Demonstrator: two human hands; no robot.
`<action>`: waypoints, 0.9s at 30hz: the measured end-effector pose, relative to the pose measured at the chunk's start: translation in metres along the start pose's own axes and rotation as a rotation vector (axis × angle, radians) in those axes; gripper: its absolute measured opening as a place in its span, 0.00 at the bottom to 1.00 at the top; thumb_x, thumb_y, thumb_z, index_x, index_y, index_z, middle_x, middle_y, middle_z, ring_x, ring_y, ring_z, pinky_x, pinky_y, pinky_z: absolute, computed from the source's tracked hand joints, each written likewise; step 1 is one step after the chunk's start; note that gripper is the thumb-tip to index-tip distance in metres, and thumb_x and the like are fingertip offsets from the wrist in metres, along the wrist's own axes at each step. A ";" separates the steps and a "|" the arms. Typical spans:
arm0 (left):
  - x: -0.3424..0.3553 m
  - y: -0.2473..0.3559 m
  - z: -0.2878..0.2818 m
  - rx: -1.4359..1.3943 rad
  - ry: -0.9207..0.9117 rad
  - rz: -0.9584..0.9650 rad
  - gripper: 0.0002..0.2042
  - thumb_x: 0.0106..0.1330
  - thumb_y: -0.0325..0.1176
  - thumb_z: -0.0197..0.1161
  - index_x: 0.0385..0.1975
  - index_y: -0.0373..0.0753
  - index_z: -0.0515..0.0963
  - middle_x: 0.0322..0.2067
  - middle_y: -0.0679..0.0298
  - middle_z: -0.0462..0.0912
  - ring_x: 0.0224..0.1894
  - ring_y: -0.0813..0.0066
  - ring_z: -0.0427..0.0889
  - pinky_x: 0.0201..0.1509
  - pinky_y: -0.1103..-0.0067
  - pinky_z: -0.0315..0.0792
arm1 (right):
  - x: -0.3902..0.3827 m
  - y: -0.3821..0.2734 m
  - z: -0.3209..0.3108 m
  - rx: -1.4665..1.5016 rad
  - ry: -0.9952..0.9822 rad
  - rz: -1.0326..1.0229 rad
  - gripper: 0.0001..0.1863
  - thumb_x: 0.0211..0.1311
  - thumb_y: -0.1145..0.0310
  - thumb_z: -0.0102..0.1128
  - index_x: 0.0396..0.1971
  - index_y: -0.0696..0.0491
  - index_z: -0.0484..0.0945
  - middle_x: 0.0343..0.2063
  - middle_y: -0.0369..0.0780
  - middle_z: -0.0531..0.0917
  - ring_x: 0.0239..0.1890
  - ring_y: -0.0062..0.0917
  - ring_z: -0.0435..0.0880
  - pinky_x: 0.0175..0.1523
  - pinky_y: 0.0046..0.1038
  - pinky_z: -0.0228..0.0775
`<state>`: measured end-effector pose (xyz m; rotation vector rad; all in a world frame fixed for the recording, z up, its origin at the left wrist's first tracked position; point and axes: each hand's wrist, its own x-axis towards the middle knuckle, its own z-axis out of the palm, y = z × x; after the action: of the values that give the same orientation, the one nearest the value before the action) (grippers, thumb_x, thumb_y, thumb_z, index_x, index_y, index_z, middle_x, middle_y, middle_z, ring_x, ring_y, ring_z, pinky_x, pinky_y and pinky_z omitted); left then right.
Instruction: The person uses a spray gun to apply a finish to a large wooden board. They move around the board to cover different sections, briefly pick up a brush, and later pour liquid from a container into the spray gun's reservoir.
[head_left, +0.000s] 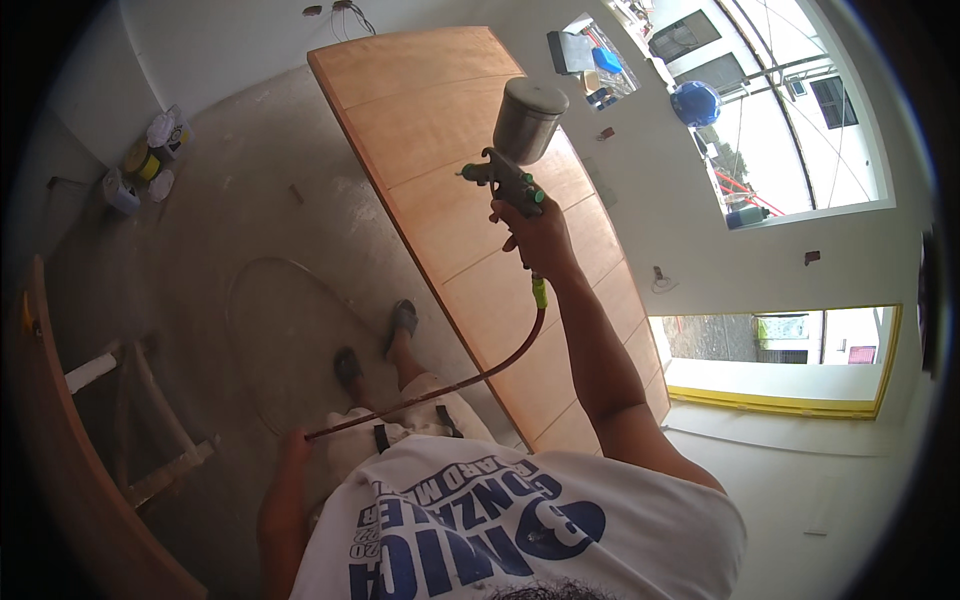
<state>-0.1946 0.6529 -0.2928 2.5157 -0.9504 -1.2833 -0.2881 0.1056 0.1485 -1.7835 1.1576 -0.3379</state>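
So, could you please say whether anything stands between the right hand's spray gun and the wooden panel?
Nothing visible stands between the spray gun and the wooden panel; the reddish hose crosses the panel's left edge lower in view, toward the left hand.

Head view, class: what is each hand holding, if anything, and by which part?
The right hand holds a spray gun by its handle. The left hand holds the red hose along its length, away from the gun.
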 end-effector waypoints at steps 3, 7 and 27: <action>-0.013 -0.007 -0.017 0.026 -0.004 -0.115 0.25 0.69 0.55 0.61 0.30 0.33 0.84 0.32 0.42 0.84 0.38 0.39 0.83 0.42 0.54 0.75 | -0.001 0.035 0.020 -0.001 -0.111 0.050 0.17 0.67 0.63 0.67 0.45 0.62 0.80 0.34 0.40 0.86 0.32 0.21 0.85 0.32 0.23 0.82; -0.017 0.005 -0.034 0.080 -0.078 -0.102 0.31 0.69 0.61 0.57 0.29 0.33 0.86 0.30 0.41 0.84 0.37 0.37 0.83 0.41 0.54 0.75 | 0.000 0.067 0.035 0.015 -0.298 0.110 0.18 0.68 0.63 0.64 0.49 0.61 0.78 0.32 0.38 0.85 0.30 0.19 0.83 0.30 0.23 0.80; 0.105 0.398 -0.173 0.031 -0.132 0.202 0.20 0.63 0.48 0.71 0.25 0.33 0.81 0.22 0.47 0.81 0.27 0.47 0.82 0.31 0.61 0.72 | 0.245 0.221 -0.230 -0.135 0.128 0.218 0.24 0.67 0.68 0.64 0.62 0.52 0.77 0.24 0.34 0.77 0.24 0.17 0.72 0.30 0.27 0.68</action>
<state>-0.2011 0.2537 -0.0931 2.3092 -1.2263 -1.3938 -0.4355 -0.2470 0.0231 -1.7502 1.4825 -0.2522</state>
